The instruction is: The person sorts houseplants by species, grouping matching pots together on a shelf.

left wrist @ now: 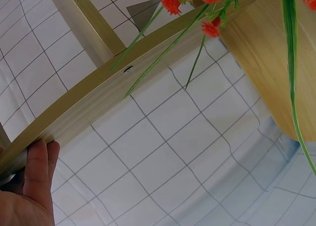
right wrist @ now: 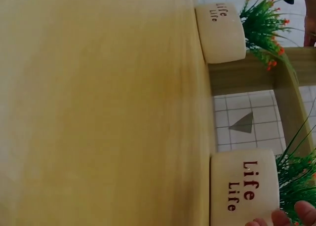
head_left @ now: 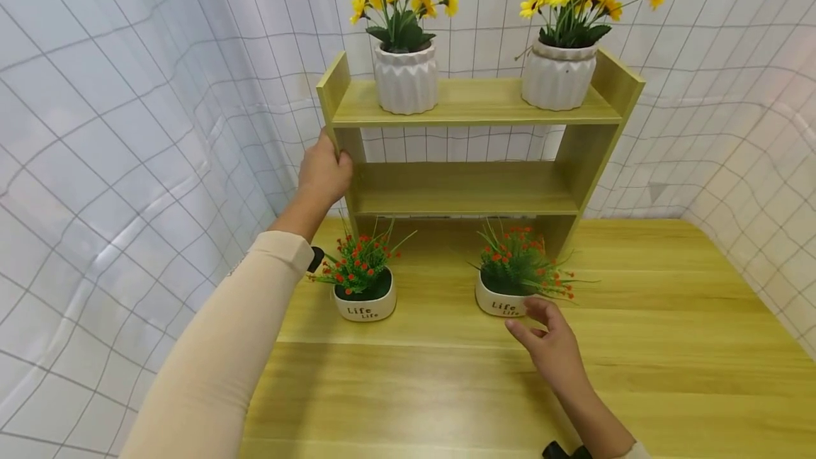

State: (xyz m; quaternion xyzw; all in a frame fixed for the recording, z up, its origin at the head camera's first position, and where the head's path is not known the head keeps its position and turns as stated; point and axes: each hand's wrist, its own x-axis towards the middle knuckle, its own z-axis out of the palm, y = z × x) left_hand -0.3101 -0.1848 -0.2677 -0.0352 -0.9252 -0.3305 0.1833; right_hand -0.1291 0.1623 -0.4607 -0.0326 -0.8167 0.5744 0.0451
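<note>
The left hand (head_left: 325,172) is clamping the left side panel of the shelf (head_left: 465,186), its thumb resting on the inner edge, while the shelf itself is standing upright at the back of the bench (head_left: 433,388). The right hand (head_left: 554,346) is hovering low over the bench, well apart from the left, at the right end of the right planter (head_left: 500,303); its thumb and fingers are bending slightly and standing parted, and I cannot tell whether the fingertips are touching the planter. That planter is sitting on the bench in front of the shelf's right half, facing the person with the word "Life" printed twice, and red flowers (head_left: 513,257) and thin grass blades are spilling over its right side. The left planter (head_left: 365,310), a matching one, is standing upright on the bench near the shelf's left foot, below the left forearm, well apart from its twin. Up on the top board, two white ribbed pots are standing upright: the left pot (head_left: 406,83) is holding yellow and orange blooms, and the right pot (head_left: 559,78) is carrying similar ones, sitting close to the right side panel. Behind everything, a white checked cloth (head_left: 127,91) is hanging in folds.
</note>
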